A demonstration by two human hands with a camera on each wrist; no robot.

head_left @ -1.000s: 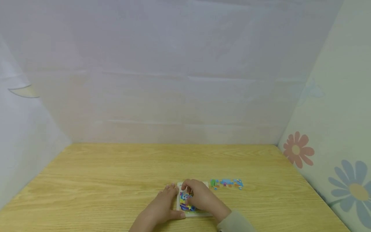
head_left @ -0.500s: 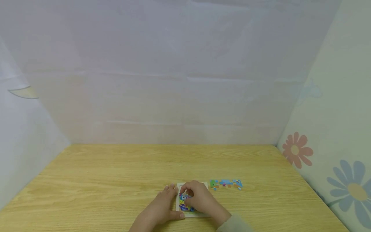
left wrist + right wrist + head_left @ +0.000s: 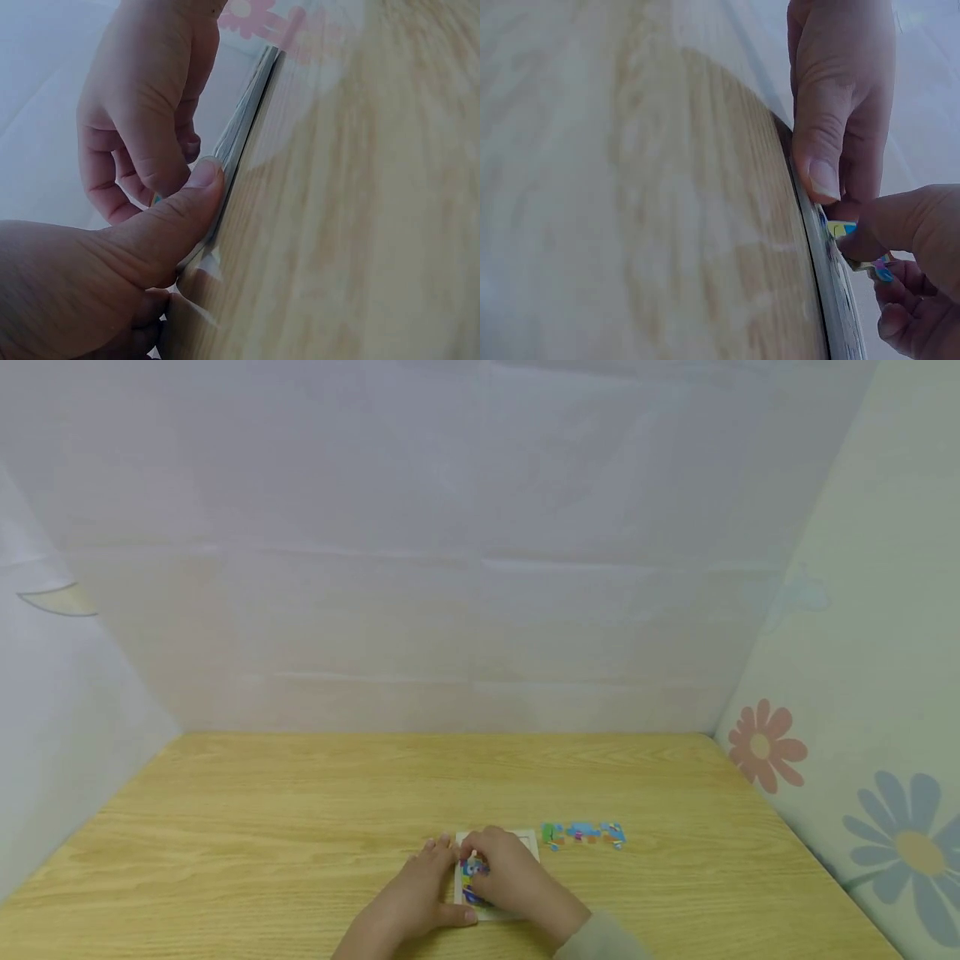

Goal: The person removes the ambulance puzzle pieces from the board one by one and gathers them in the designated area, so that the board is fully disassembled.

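Observation:
A small picture puzzle board with a pale frame (image 3: 532, 845) lies on the wooden table. My left hand (image 3: 420, 893) rests along its left side, fingers extended, with the thumb on the near left corner. In the left wrist view that thumb (image 3: 184, 206) presses the board's edge. Over the board, my right hand (image 3: 506, 872) pinches a colourful puzzle piece (image 3: 883, 273) between thumb and fingers. The right hand covers much of the board's right part. A cartoon picture in blue, yellow and purple (image 3: 470, 893) shows at its left.
Several loose puzzle pieces (image 3: 583, 833) lie in a cluster just beyond the board's right side. The wooden table (image 3: 300, 810) runs back to a pale cloth wall (image 3: 465, 610). Printed flowers (image 3: 761, 746) mark the right wall.
My right hand has shifted slightly left over the board with the puzzle piece, covering more of the picture. My left hand keeps its place at the board's left edge.

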